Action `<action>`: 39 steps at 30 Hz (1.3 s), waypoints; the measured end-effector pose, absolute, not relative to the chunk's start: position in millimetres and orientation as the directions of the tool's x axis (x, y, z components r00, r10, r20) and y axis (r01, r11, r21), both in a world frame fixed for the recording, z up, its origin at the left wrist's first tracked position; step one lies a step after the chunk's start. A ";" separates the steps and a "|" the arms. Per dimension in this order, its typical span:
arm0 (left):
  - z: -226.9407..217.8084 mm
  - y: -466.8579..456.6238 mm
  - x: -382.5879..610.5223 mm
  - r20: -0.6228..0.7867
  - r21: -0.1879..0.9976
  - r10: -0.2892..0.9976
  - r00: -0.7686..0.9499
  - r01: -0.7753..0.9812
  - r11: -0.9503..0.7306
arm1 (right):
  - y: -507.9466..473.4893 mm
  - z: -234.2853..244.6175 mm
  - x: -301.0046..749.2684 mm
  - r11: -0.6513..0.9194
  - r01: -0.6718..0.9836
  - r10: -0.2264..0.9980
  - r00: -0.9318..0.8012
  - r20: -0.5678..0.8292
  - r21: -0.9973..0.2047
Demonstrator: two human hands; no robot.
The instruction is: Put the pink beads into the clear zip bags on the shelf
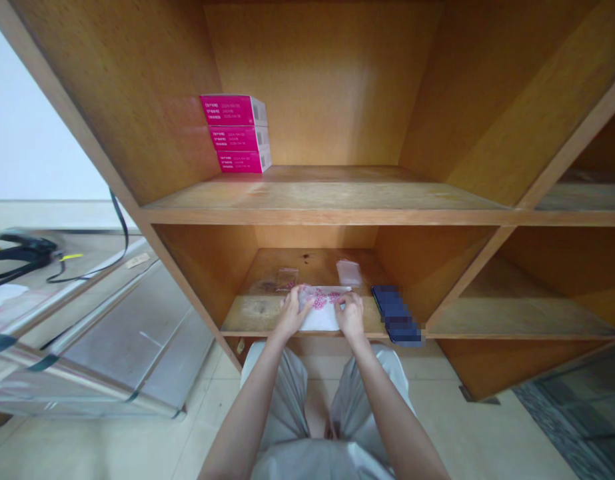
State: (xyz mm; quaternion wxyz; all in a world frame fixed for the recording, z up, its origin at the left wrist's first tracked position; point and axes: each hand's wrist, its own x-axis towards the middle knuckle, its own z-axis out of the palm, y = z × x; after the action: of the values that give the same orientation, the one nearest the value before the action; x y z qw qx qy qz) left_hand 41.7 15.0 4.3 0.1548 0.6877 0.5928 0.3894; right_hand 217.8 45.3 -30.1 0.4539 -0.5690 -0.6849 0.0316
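my left hand (291, 315) and right hand (350, 316) are apart, one at each end of a clear plastic packet (314, 298) holding small pink shapes, and the fingers of both are closed on it. the packet lies over a white sheet (320, 319) at the near edge of the lower wooden shelf (260, 312), so it is still in my hands and not set down. three magenta boxes (236, 133) already stand stacked toward the left of the upper shelf (332, 193). a small clear bag (287, 277) and a pale pink bag (348, 272) lie farther back on the lower shelf, well apart. just right of my right hand is a flat dark blue object (396, 315), too blurred to name. the shelving is yellow-brown wood, with a knot and scuffs on the lower board. below are my light grey trousers (287, 393) and a tiled floor (222, 393). off to the left, a black strap (30, 250) lies near plastic-wrapped panels (122, 340), with a white wall (32, 113) beyond.
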 end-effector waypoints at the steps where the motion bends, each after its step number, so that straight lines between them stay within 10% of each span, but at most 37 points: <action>1: 4.7 14.8 41.8 0.349 0.676 0.937 -0.005 0.694 -0.248 | 45.4 -30.0 217.7 0.347 0.751 0.811 0.061 0.582 -0.562; 32: -0.2 17.7 40.8 0.359 0.666 0.933 0.009 0.699 -0.262 | 41.7 22.1 185.0 0.394 0.352 0.790 0.343 0.509 -0.849; 39: -2.2 19.3 39.1 0.353 0.658 0.935 0.023 0.705 -0.266 | 46.9 27.0 160.9 0.462 0.371 0.832 0.132 0.538 -0.805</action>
State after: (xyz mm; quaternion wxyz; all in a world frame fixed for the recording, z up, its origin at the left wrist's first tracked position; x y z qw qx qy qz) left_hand 39.1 19.3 -2.2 0.1518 0.6990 0.5866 0.3799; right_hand 160.9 46.9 27.0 0.5803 -0.4790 -0.6280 0.1987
